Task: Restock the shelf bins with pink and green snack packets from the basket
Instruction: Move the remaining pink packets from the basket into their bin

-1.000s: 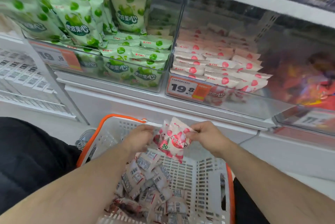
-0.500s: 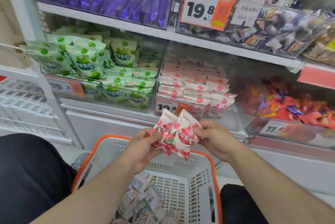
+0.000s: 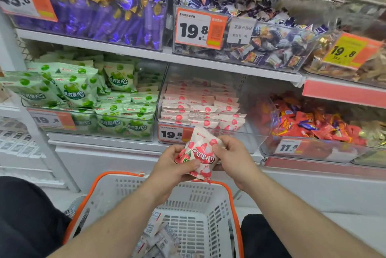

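Head view: both hands hold a small bunch of pink packets (image 3: 198, 153) between them, above the far rim of the white basket (image 3: 188, 205). Left hand (image 3: 173, 161) grips the bunch's lower left side, thumb curled over the front; right hand (image 3: 231, 157) pinches its right edge. Just beyond the hands sits the pink bin (image 3: 240, 138), rows of pink packets inside. Beyond and left of the left hand stands the green bin (image 3: 92, 130). More packets (image 3: 158, 239) lie in the basket beneath the forearms.
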`<state>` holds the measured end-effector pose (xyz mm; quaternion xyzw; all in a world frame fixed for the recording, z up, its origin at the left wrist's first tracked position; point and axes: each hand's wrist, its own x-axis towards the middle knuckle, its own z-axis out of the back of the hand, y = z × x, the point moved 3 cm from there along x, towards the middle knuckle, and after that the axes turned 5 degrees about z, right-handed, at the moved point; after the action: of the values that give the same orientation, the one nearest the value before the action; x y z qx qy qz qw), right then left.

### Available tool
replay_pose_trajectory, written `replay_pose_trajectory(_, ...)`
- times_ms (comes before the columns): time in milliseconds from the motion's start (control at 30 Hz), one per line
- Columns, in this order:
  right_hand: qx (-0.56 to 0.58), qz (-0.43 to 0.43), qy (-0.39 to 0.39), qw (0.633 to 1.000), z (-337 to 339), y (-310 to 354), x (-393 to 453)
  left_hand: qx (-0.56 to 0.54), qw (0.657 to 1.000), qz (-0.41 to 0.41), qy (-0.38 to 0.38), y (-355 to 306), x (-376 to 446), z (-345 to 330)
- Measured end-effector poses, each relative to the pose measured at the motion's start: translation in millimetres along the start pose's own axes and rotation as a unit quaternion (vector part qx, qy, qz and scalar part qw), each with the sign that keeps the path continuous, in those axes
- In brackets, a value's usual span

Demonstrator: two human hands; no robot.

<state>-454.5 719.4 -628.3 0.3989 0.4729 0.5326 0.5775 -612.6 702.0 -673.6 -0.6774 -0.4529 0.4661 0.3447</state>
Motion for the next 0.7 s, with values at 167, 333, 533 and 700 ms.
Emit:
replay_pose_trajectory(167, -0.009, -0.004, -0.008, 1.0, 15.9, 3.2, 2.4, 0.063, 0.996, -0.06, -0.015, -6.7, 5.2, -10.2)
replay_pose_trajectory(333, -0.188, 0.058, 0.127, 0.972, 45.2, 24.4, 3.5, 0.247, 0.958, -0.147, 0.024, -31.1, 16.5, -26.9)
replay_pose_trajectory(533, -0.158, 0.115, 0.133, 0.972, 77.9, 50.1, 19.5, 0.299, 0.932, -0.178, 0.1, -68.9, 37.7, -59.9)
replay_pose_trajectory(700, -0.151, 0.112, 0.047, 0.981, 95.6, 47.5, 44.9, 0.367, 0.902, -0.198, 0.11, -89.9, 68.4, -80.1)
